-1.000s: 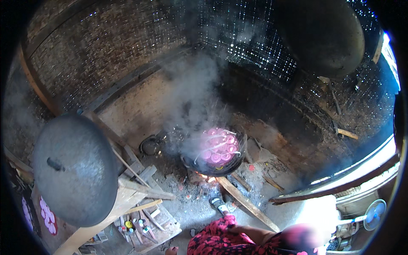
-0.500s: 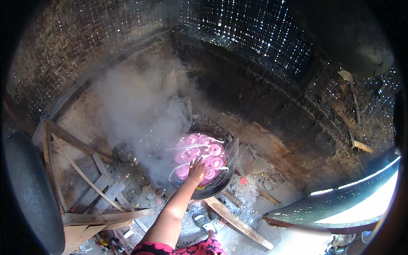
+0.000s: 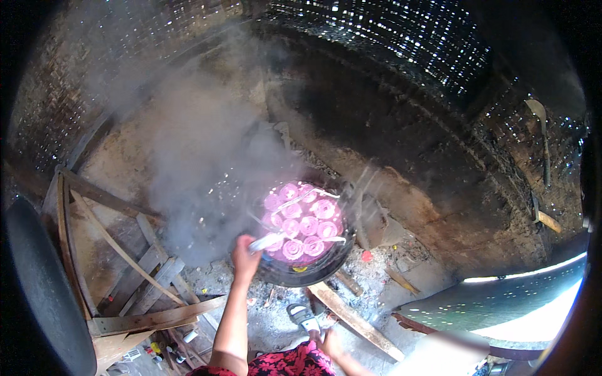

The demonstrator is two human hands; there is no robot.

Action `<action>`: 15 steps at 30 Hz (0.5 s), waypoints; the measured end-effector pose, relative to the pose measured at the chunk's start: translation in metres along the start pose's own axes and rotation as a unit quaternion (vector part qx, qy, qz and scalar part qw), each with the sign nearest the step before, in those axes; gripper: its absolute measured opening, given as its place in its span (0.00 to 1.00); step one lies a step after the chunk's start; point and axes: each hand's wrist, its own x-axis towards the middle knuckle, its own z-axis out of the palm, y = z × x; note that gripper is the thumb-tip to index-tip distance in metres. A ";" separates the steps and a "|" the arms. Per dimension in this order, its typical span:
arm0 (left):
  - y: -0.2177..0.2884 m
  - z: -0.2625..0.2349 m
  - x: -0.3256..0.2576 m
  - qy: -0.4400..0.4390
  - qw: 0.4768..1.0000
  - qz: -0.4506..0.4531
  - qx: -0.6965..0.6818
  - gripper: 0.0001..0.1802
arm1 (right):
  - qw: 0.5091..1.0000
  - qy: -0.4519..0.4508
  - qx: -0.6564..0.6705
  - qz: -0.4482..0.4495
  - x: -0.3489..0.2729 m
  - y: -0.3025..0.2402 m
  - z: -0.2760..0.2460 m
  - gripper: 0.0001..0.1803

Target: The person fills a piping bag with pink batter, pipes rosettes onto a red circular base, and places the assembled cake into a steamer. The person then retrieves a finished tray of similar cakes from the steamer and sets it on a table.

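A round dark pan holds several pink coiled swirls packed side by side. Pale strips reach from among the swirls to the rim. At the pan's left side, my left hand is closed on the end of a white strip, raised at the edge of the swirls. My right hand hangs low beside my patterned clothing, its fingers loosely apart with nothing visible in them. Steam or smoke veils the far left of the pan.
Pale ash and long wood pieces lie around the pan's base. My sandalled foot stands close by. A wooden frame is at the left. A blade with a handle hangs on the woven wall at the right.
My left hand has moved left from above the swirls to the pan's edge, and now grips a white strip. My right hand has come into view at the bottom.
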 end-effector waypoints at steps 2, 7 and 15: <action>-0.019 -0.066 -0.025 0.064 0.991 -0.072 -0.091 0.24 | 0.959 0.173 0.086 -0.209 0.088 -0.022 -0.011 0.08; -0.081 -0.167 -0.102 0.053 0.970 -0.233 -0.052 0.10 | 0.868 0.378 -0.128 -0.296 0.269 -0.117 -0.032 0.10; -0.110 -0.157 -0.149 0.003 0.945 -0.290 -0.154 0.13 | 0.896 0.228 -0.342 -0.169 0.345 -0.208 -0.008 0.20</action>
